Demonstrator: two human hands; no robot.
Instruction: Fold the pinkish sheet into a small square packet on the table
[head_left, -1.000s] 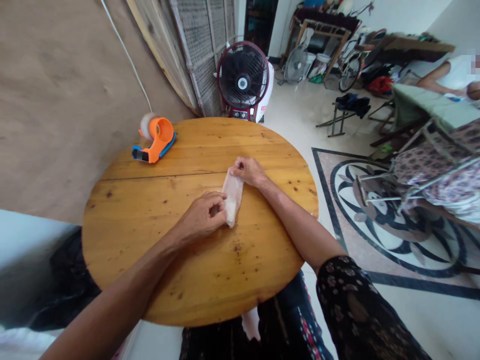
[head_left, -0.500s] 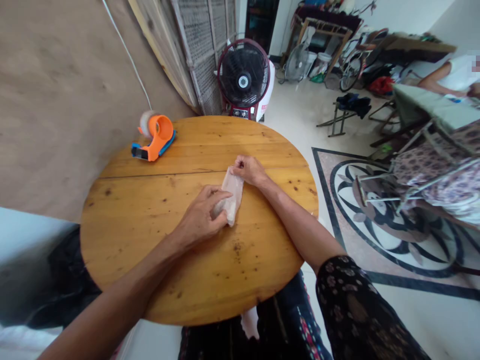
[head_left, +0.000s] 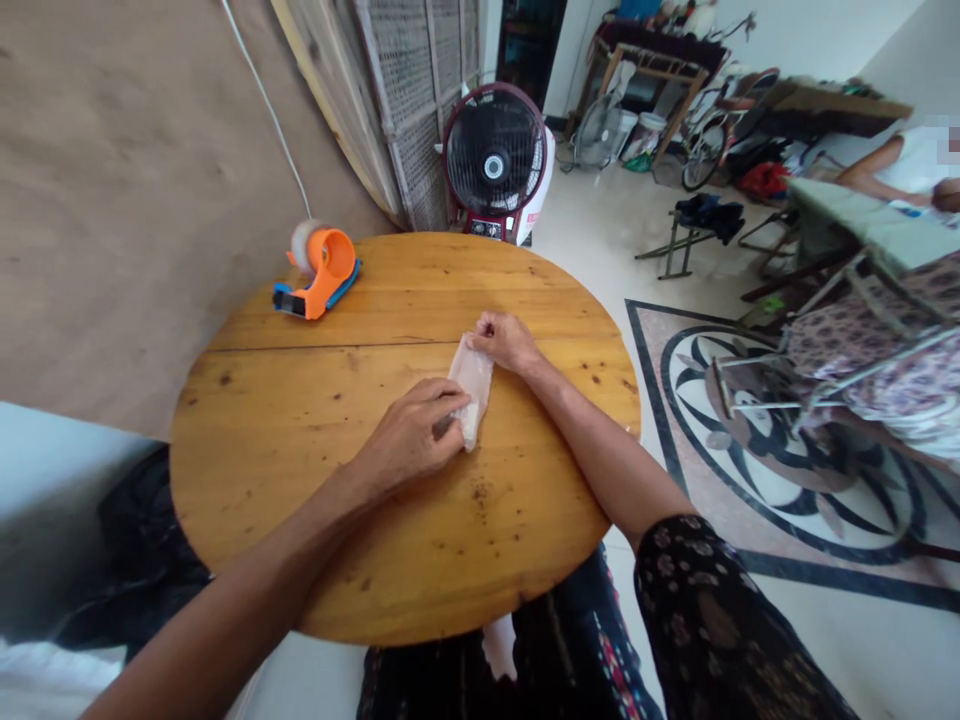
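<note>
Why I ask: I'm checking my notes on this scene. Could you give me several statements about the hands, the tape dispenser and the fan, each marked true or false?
1. The right hand pinches the far end of a pale, translucent film. True.
2. The left hand rests on the tape dispenser. False: it touches the near part of the film.
3. The tape dispenser sits toward the far left of the wooden table. True.
4. The tape dispenser is all green. False: it is mostly orange, with blue parts.
5. The fan stands on the table. False: it stands beyond the table's far edge.
</note>
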